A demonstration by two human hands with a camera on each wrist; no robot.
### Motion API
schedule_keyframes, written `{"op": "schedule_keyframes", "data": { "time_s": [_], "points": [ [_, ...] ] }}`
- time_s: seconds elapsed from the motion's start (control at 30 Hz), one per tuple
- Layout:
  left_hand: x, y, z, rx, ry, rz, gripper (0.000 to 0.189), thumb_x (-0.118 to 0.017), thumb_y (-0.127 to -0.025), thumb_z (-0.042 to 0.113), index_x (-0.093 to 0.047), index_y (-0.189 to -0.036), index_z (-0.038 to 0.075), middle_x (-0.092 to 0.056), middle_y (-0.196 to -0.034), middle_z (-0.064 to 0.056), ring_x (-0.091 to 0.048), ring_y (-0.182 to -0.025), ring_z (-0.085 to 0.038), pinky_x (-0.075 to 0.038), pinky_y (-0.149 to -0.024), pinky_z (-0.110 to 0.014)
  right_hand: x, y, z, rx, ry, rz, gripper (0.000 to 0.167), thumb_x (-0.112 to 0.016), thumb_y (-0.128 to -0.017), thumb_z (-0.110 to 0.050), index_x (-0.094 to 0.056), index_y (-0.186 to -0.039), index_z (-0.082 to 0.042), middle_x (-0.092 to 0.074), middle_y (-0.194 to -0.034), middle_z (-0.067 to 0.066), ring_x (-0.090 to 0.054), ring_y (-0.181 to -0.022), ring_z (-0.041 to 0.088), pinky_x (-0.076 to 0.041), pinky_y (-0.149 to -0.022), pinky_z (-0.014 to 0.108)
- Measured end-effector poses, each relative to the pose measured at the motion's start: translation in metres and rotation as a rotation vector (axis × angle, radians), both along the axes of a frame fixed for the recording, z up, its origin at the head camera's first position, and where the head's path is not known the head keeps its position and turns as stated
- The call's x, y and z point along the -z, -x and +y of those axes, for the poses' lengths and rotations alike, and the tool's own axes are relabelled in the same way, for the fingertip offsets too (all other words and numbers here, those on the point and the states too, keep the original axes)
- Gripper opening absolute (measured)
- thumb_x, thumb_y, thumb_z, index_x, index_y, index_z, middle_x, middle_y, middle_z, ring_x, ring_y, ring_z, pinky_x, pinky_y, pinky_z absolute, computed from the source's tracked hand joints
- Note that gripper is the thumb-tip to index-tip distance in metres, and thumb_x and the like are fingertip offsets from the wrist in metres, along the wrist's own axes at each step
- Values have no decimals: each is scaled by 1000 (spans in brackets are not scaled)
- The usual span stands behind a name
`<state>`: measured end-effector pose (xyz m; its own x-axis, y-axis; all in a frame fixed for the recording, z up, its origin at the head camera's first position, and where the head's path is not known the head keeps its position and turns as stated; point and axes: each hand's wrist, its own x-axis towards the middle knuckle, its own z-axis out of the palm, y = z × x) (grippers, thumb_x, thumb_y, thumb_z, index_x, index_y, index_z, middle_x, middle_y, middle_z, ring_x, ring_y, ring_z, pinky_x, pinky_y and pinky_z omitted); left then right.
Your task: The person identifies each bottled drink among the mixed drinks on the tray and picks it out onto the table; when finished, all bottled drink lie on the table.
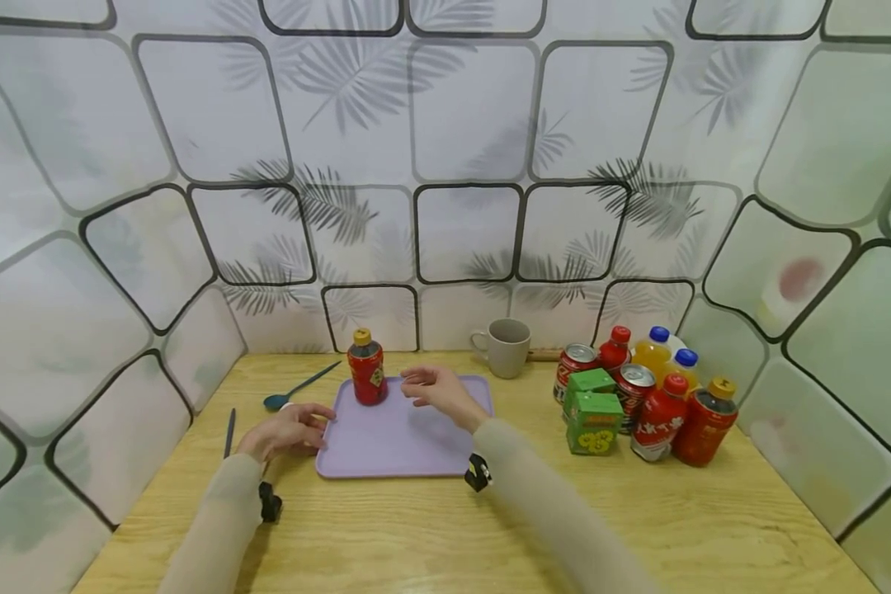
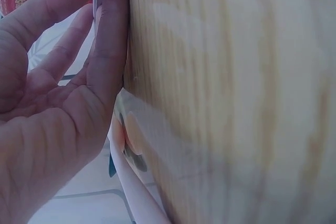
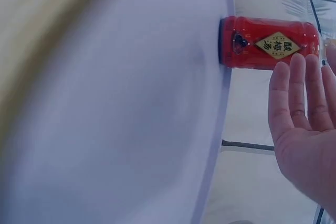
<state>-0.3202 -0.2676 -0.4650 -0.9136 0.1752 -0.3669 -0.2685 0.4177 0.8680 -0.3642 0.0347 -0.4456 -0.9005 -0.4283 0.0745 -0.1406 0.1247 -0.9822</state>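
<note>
A lilac tray lies on the wooden table. At its left rim, my left hand pinches the edge between thumb and fingers; the left wrist view shows the thumb low, close to the tabletop. A bottle of dark drink with a red label and yellow cap stands upright at the tray's back left. My right hand hovers over the tray to the right of that bottle. In the right wrist view its fingers are extended, overlapping the bottle's label, and nothing is held.
Left of the tray lie a dark teal spoon and a thin dark utensil. A grey mug stands behind. At right cluster green cartons, drink cans and several bottles. A patterned curtain surrounds the table.
</note>
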Motion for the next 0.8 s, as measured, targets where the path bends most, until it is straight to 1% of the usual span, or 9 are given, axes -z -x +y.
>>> {"op": "schedule_keyframes", "data": {
  "time_s": [0.1, 0.23, 0.37, 0.5, 0.6, 0.67, 0.73, 0.8],
  "points": [
    [2, 1, 2, 14, -6, -5, 55, -72, -82, -2, -52, -133, 1, -52, -104, -11, -53, -90, -21, -57, -78, -32, -6, 6, -7, 6, 3, 11, 36, -67, -91, -10, -61, -125, 2, -64, -121, 23, -67, -98, 22, -58, -81, 34],
    [2, 1, 1, 23, -3, 5, 55, -72, -82, -2, -52, -133, 0, -51, -102, -10, -54, -88, -21, -56, -77, -32, -15, 15, -20, 13, 19, 52, 35, -65, -93, -11, -61, -125, 1, -66, -119, 20, -66, -103, 26, -58, -82, 35],
    [2, -2, -1, 19, -11, 4, 55, -71, -82, -3, -52, -133, 0, -51, -101, -10, -54, -87, -20, -57, -76, -32, -23, 22, -34, 42, 28, 98, 33, -65, -93, -11, -63, -125, -2, -66, -121, 15, -64, -107, 25, -55, -90, 39],
    [2, -4, -3, 23, -17, -8, 55, -72, -81, -2, -53, -132, 0, -51, -101, -10, -54, -87, -20, -57, -77, -33, -34, 24, -44, 66, -17, 137, 36, -67, -91, -10, -63, -127, -7, -64, -128, 9, -60, -118, 24, -51, -97, 37],
    [1, -2, -3, 31, -3, 6, 54, -72, -82, -1, -53, -132, 0, -52, -102, -10, -54, -88, -21, -56, -76, -32, -46, 25, -51, 53, -70, 164, 38, -67, -91, -11, -62, -129, -13, -62, -132, 6, -55, -126, 25, -49, -100, 37],
    [0, -1, -2, 36, -1, 14, 53, -71, -83, -1, -52, -133, 0, -51, -102, -10, -54, -88, -20, -56, -76, -31, -54, 26, -55, 43, -93, 176, 39, -67, -92, -11, -61, -130, -15, -60, -134, 4, -53, -128, 25, -49, -101, 38],
    [-1, 0, -2, 40, -10, 14, 53, -70, -83, -1, -52, -133, 0, -52, -101, -10, -54, -87, -20, -56, -77, -31, -61, 27, -58, 27, -98, 184, 40, -66, -92, -9, -61, -131, -14, -58, -136, 5, -51, -131, 26, -49, -101, 38],
    [-1, 0, -2, 58, -12, 12, 53, -70, -84, -1, -51, -134, -1, -52, -101, -9, -54, -87, -20, -56, -77, -31, -65, 28, -60, -14, -83, 176, 42, -65, -92, -6, -59, -134, -11, -56, -139, 7, -49, -134, 26, -47, -103, 39]
  ]
}}
